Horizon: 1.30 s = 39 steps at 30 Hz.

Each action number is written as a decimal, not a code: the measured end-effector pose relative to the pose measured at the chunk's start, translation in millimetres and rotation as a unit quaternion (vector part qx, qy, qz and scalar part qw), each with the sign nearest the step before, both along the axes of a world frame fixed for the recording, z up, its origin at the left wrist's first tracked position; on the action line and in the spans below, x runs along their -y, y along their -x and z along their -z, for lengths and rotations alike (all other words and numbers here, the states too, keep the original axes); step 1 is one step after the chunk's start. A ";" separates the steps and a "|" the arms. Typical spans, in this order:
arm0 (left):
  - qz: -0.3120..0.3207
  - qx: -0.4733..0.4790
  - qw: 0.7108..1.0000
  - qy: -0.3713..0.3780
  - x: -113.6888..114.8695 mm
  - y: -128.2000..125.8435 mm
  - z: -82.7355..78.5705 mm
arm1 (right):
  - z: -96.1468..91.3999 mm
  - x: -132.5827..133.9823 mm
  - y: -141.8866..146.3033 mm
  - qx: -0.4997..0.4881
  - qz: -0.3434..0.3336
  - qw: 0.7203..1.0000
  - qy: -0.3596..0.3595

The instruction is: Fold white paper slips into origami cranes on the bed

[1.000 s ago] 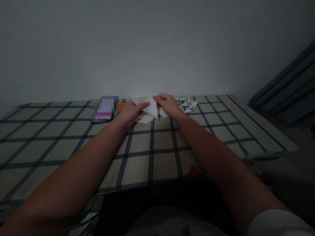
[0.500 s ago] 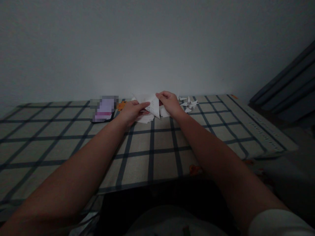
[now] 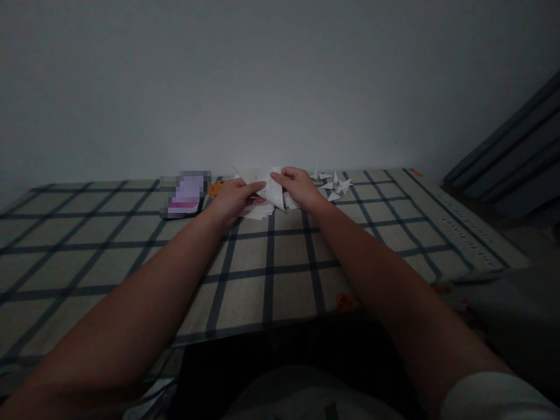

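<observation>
A folded sheet of white paper [image 3: 275, 193] with faint writing is held up between my two hands. My left hand [image 3: 234, 200] pinches its left side, thumb on top and pointing right. My right hand [image 3: 298, 185] is closed on its upper right part, thumb pressed to the face of the sheet. Beneath them lies a stack of loose white papers [image 3: 258, 211], partly covered by my left hand. Just right of my right hand rest folded paper cranes [image 3: 338, 185].
A phone [image 3: 187, 195] with a lit, blurred screen leans left of my hands. The checked tablecloth [image 3: 289, 286] covers the table, which meets a grey wall [image 3: 271, 87]. Something orange [image 3: 215, 189] sits behind my left hand. A dark curtain [image 3: 511, 151] hangs at the right.
My right thumb and fingers have shifted slightly left and down over the paper's upper part. My left hand has stayed almost still, keeping its pinch.
</observation>
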<state>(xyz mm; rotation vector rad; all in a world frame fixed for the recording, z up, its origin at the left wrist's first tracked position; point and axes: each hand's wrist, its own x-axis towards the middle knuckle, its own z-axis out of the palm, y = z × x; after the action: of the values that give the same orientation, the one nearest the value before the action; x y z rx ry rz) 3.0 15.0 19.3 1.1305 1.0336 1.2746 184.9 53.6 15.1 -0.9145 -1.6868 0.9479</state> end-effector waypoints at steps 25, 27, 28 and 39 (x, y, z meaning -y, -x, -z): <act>-0.020 0.018 1.000 -0.007 -0.6 -2.3 -0.1 | -0.8 1.2 -0.9 0.002 -0.008 1.000 -0.006; -0.016 0.016 1.000 -0.010 -1.0 -1.8 0.3 | -1.1 1.6 -1.3 0.002 -0.010 1.000 -0.003; -0.014 0.016 1.000 -0.010 -1.5 -1.4 0.9 | -1.2 1.7 -1.5 0.001 -0.012 1.000 -0.003; -0.013 0.012 1.000 -0.016 -4.1 -0.4 3.7 | 0.5 0.2 -0.6 -0.003 -0.028 1.000 0.012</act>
<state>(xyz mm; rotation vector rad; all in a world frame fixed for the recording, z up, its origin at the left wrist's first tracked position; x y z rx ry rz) 3.3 19.1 15.6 1.1271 1.0159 1.3258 185.6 53.4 14.6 -0.8820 -1.7069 1.0089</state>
